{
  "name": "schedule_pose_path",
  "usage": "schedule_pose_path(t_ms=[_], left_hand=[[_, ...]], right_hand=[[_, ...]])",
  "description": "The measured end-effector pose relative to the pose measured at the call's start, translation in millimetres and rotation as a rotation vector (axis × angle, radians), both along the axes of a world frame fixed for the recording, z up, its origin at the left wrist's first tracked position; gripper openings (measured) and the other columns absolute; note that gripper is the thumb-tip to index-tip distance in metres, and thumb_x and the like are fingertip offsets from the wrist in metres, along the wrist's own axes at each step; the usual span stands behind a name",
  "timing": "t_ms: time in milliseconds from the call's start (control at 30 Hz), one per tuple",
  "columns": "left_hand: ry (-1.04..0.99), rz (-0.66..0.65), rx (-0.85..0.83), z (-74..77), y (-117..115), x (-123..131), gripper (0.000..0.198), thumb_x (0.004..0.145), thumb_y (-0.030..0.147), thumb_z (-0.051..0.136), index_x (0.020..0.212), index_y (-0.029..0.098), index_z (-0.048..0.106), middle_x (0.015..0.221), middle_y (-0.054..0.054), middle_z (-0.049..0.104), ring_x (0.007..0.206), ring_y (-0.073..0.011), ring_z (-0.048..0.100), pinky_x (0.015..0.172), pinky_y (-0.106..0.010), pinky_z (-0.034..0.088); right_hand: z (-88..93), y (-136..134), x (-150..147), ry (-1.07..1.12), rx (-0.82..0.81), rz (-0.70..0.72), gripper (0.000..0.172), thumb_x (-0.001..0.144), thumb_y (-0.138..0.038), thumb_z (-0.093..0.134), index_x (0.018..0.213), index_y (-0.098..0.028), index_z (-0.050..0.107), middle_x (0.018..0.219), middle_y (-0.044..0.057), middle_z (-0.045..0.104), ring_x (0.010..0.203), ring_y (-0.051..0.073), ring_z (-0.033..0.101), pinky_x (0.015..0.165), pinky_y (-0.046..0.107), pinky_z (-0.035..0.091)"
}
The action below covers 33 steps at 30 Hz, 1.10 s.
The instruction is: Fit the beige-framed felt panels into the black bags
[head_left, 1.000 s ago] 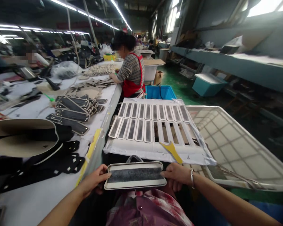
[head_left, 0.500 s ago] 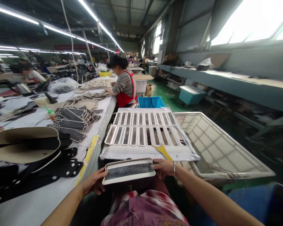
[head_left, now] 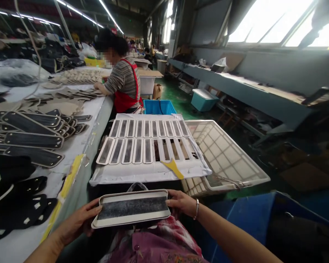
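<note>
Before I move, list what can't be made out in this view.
Head view:
Underside of the striped panel: faces away.
Lower front of the bright-blue bin: behind the white board.
Blue container, lower right: cut by the bottom edge.
Black pieces, left: cropped by the left edge.

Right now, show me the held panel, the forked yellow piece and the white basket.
Held panel [head_left: 132, 208], head view, dark strip.
Forked yellow piece [head_left: 173, 169], head view, mid-body.
White basket [head_left: 223, 151], head view, inner wall.
</note>
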<state>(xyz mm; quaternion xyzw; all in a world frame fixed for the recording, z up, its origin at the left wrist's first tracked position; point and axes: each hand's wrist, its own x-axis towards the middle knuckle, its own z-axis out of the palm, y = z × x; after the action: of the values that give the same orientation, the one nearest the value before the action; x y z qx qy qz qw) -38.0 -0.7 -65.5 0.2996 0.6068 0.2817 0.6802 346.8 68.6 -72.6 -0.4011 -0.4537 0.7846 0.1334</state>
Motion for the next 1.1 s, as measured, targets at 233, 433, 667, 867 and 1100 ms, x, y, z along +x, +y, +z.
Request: schedule_pose_path(t_ms=[233,433,667,867,1100], left_hand=[[0.023,-0.198,-0.118,12.1,15,1,0.074,0.073,0.049,0.064,0.133,0.021,0.031,0.06,0.001,0.06,0.044,-0.011,0.052,0.038,-0.018,0.041],[0.221,-0.307,-0.104,24.8,20,2,0.078,0.069,0.056,0.063,0.132,0.021,0.032,0.058,0.001,0.061,0.046,-0.0143,0.056,0.038,-0.019,0.042],[0.219,-0.125,0.037,7.8,-1,12,0.079,0.071,0.062,0.058,0.131,0.018,0.032,0.046,0.006,0.052,0.038,-0.0109,0.047,0.037,-0.019,0.04],[0.194,0.02,0.157,7.2,-9,26,0.074,0.07,0.054,0.064,0.129,0.017,0.038,0.047,0.007,0.05,0.037,-0.0069,0.04,0.035,-0.016,0.034],[0.716,-0.423,0.189,24.4,9,11,0.072,0.078,0.063,0.04,0.132,0.016,0.038,0.075,-0.006,0.066,0.065,-0.0244,0.064,0.06,-0.036,0.052]], right_hand=[[-1.1,-4,4,-0.041,0.038,-0.089,0.07,0.066,-0.037,0.07,0.128,-0.017,0.044,0.049,-0.007,0.055,0.036,0.008,0.049,0.032,0.014,0.035],[7.7,-6,2,-0.116,0.111,-0.034,0.062,0.07,-0.031,0.067,0.127,-0.02,0.045,0.049,-0.008,0.055,0.035,0.007,0.048,0.034,0.014,0.039],[10.4,-7,9,-0.048,-0.131,-0.04,0.05,0.072,-0.027,0.065,0.12,-0.022,0.051,0.044,-0.008,0.051,0.031,0.005,0.044,0.033,0.012,0.035],[9.2,-7,2,-0.09,-0.076,-0.093,0.047,0.07,-0.023,0.06,0.117,-0.022,0.053,0.042,-0.008,0.05,0.031,0.008,0.045,0.032,0.013,0.034],[3.4,-13,2,-0.104,0.163,-0.041,0.059,0.07,-0.038,0.062,0.124,-0.018,0.048,0.047,-0.007,0.052,0.035,0.009,0.046,0.036,0.019,0.039]])
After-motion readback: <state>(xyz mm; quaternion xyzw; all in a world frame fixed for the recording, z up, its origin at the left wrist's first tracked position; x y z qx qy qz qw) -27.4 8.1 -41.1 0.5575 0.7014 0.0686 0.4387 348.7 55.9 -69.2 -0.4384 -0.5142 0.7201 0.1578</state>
